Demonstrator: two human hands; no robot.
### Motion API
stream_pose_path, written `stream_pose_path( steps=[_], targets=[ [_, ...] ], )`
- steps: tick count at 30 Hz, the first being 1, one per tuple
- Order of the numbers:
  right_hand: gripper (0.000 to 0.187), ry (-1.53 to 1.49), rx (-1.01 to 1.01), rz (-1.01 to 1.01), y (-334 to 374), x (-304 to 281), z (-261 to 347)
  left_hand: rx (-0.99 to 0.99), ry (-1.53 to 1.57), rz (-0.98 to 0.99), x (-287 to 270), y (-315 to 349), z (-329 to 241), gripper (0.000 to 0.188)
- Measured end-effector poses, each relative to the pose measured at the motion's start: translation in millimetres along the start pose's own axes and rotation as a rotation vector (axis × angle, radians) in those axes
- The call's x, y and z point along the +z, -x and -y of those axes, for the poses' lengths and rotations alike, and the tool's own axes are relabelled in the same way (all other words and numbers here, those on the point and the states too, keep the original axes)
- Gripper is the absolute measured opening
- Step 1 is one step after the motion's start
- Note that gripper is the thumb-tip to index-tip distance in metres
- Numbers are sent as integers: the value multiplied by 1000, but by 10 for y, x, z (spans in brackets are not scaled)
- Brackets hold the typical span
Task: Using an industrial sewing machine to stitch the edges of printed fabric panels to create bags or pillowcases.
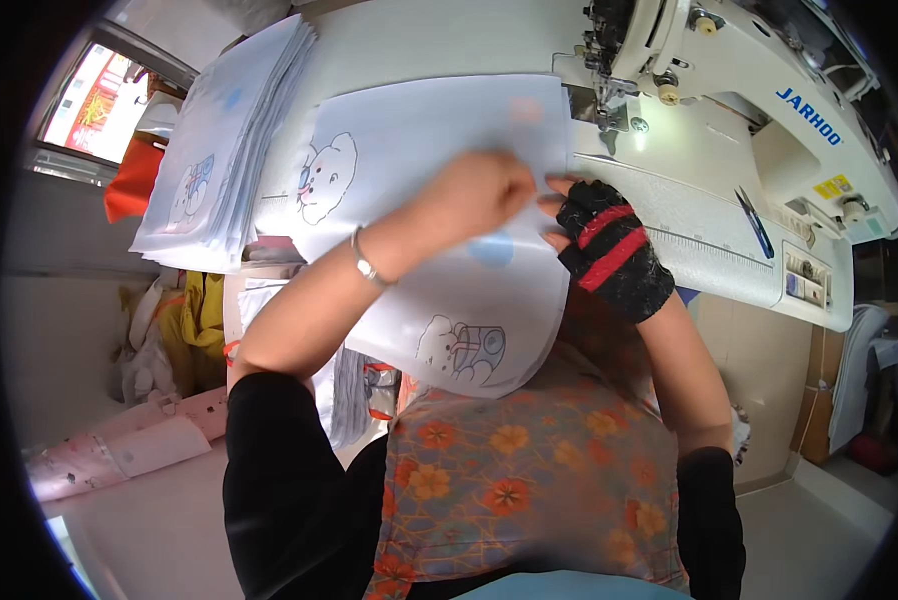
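White sheet: the pale printed sheet (419,125) lies on the sewing table (409,40) under my hands, its lower part coming over the near edge toward my flowered apron (509,490); its top right corner is just beside the needle area of the sewing machine (779,110)
Print: outlined cartoon animals at the left and near the bottom, one beside a drinking cup, with a blue patch and a faint orange one
My left hand: my left hand (484,195) is over the right half of the sheet, blurred, fingers curled in; whether they pinch the fabric I cannot tell
My right hand: my right hand (614,245), in a black fingerless glove (629,275) with red stripes, is at the sheet's right edge, fingers bent and slightly apart, tips toward the left hand; whether they grip that edge I cannot tell
Wrist: a silvery bracelet (364,262) sits around my left one
Stack: a pile of similar printed sheets (239,140) lies to the left, near the sheet
Right side: a ruler scale (679,235) runs along the table beside my glove, and dark thread snips (756,225) lie farther right, below the machine's arm
Lower left: a yellow cloth (204,330) hangs above a pink patterned roll (99,462)
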State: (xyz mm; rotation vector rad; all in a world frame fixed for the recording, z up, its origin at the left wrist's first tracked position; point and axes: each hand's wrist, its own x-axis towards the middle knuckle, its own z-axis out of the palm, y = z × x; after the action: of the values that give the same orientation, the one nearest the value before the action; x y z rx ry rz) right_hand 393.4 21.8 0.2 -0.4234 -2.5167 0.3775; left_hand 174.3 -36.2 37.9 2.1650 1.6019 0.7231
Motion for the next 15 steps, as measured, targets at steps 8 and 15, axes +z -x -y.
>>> stream_pose_path(
  steps=[8, 15],
  targets=[
    [37, -44, -4, -30, 3, 6, -27, -163, -535, -401, 112, -1078, 747, 36],
    [40, -55, 21, -25, -14, -10, -32, -39, -403, -543, 163, -1102, 877, 26]
  ],
)
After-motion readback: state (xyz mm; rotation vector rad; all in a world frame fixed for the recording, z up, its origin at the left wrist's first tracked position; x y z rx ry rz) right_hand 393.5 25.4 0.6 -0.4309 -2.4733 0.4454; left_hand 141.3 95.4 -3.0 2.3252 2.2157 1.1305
